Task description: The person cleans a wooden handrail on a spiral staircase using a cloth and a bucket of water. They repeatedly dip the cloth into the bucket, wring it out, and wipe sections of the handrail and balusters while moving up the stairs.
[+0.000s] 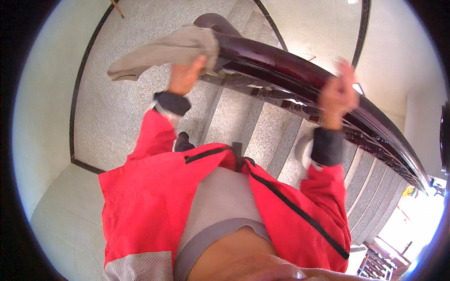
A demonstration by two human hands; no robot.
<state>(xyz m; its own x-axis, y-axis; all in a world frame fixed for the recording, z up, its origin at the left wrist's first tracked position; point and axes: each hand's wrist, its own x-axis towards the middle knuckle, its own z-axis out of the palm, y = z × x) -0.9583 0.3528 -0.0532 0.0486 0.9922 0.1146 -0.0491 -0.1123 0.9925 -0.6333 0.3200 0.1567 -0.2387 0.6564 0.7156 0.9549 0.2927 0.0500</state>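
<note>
A dark red, glossy stair handrail (274,58) curves from the upper middle down to the right. Over its upper end, next to the rounded newel top (216,23), lies a beige cloth (165,47) whose loose end hangs out to the left. My left hand (186,75) is against the cloth's lower edge, fingers partly hidden by it; whether they grip it is unclear. My right hand (339,91) is at the handrail farther right, blurred, with its fingers apart and nothing seen in it.
Speckled stone steps (228,116) run down towards the right below the rail, beside dark turned balusters (274,93). A speckled landing (105,112) with a dark border meets pale walls at the left. My shoes (191,128) stand on the landing and a step.
</note>
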